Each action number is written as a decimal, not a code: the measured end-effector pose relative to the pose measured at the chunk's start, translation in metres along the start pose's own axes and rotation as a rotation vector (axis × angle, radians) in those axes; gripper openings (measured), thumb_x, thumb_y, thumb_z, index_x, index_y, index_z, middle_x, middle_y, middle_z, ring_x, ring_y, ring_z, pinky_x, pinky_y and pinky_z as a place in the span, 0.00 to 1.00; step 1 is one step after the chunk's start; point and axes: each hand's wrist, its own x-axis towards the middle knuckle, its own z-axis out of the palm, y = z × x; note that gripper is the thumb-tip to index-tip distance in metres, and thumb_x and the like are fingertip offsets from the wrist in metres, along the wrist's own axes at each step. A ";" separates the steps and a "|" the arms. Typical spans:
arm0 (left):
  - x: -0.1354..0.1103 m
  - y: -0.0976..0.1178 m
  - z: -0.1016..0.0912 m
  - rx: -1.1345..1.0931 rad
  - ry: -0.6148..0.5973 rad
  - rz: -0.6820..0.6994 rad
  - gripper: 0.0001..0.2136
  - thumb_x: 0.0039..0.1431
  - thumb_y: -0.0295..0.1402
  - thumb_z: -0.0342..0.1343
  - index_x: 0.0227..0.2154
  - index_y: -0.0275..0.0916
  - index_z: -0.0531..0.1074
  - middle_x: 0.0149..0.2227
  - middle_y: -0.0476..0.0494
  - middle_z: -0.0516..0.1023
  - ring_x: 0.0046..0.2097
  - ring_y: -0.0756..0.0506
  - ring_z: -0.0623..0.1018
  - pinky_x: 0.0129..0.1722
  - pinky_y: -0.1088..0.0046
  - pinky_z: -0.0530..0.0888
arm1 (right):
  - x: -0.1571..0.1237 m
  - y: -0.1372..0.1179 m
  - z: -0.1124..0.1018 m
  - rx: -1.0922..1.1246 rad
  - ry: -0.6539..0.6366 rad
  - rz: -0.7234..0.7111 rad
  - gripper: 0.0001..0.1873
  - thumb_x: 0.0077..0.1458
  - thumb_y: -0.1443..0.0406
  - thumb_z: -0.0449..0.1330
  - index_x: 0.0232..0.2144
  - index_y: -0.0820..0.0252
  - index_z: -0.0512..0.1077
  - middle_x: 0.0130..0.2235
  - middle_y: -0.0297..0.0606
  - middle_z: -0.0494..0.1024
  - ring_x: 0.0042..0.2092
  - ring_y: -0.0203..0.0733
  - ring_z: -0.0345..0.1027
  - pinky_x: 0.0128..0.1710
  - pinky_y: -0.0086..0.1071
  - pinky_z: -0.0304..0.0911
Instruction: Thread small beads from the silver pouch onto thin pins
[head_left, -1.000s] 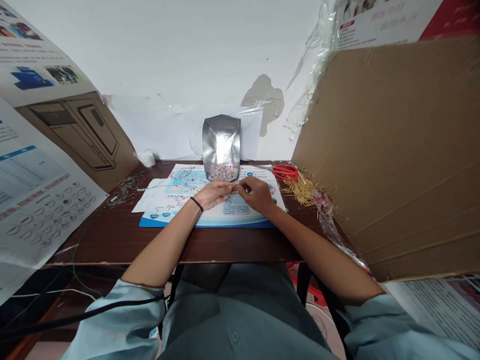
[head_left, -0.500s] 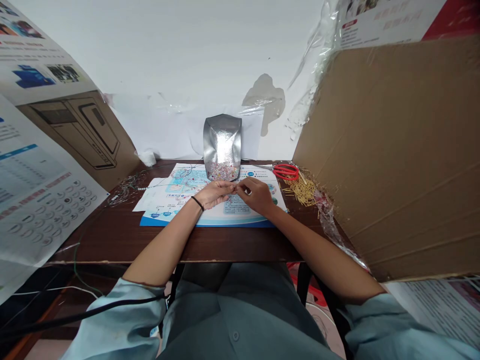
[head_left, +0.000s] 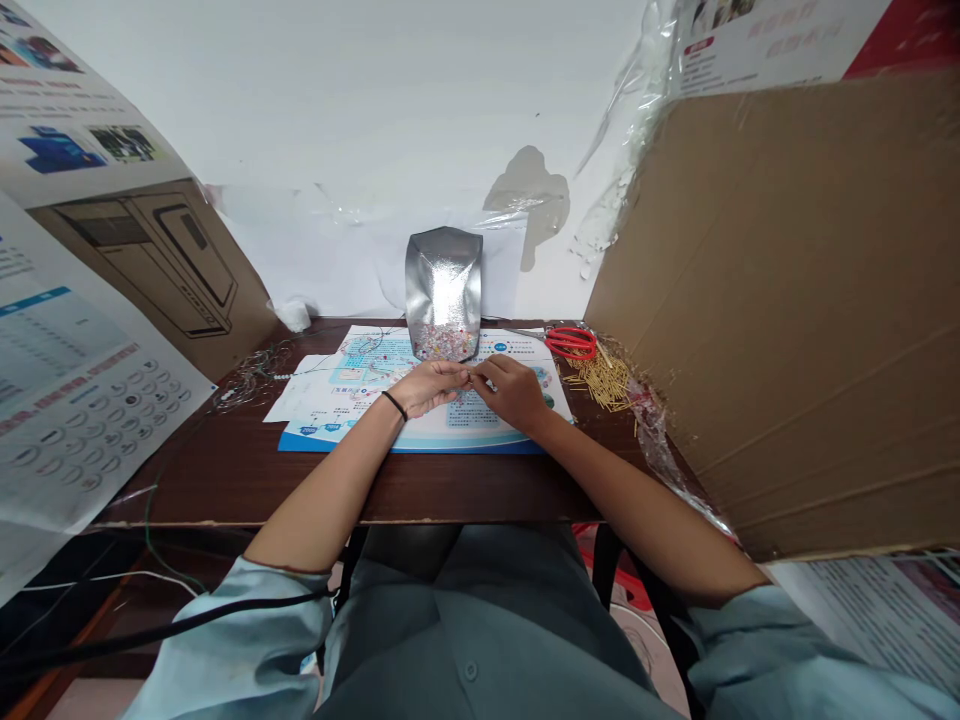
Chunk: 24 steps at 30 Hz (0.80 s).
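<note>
Looking down from the head camera, the left hand (head_left: 429, 388) and the right hand (head_left: 512, 390) meet over the printed sheet (head_left: 465, 428), both with fingertips pinched on one small piece (head_left: 470, 377), too tiny to identify. Just behind stands the silver pouch (head_left: 442, 275) with beads (head_left: 444, 344); the gold pins (head_left: 602, 381) and red scissors (head_left: 571, 343) lie to the right. It seems a threading step; the next move needs steady, exact fingertips.
</note>
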 end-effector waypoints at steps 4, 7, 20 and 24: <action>0.001 0.000 0.000 -0.001 0.004 -0.006 0.04 0.51 0.24 0.69 0.28 0.31 0.79 0.26 0.44 0.80 0.25 0.54 0.78 0.22 0.88 0.74 | 0.000 0.000 -0.002 -0.057 -0.036 -0.033 0.12 0.65 0.67 0.55 0.30 0.59 0.74 0.32 0.41 0.77 0.36 0.40 0.67 0.35 0.31 0.56; 0.001 -0.001 0.000 0.002 -0.009 0.002 0.05 0.51 0.24 0.70 0.26 0.31 0.78 0.24 0.45 0.79 0.25 0.54 0.78 0.22 0.88 0.74 | 0.000 0.000 -0.003 -0.048 -0.061 -0.019 0.10 0.64 0.67 0.56 0.31 0.59 0.75 0.32 0.40 0.77 0.36 0.39 0.68 0.35 0.31 0.57; -0.001 0.003 -0.002 0.121 0.040 0.024 0.08 0.48 0.26 0.71 0.25 0.30 0.77 0.26 0.43 0.80 0.26 0.54 0.77 0.25 0.84 0.73 | 0.002 0.006 -0.002 0.162 -0.052 0.071 0.08 0.61 0.66 0.58 0.34 0.57 0.78 0.33 0.36 0.80 0.33 0.36 0.69 0.36 0.29 0.61; -0.005 0.010 -0.001 0.003 0.087 0.115 0.04 0.56 0.25 0.65 0.29 0.31 0.75 0.31 0.42 0.81 0.28 0.54 0.78 0.28 0.82 0.75 | 0.004 0.015 -0.003 0.165 -0.043 0.169 0.06 0.58 0.68 0.57 0.32 0.58 0.75 0.32 0.35 0.78 0.31 0.36 0.66 0.35 0.30 0.58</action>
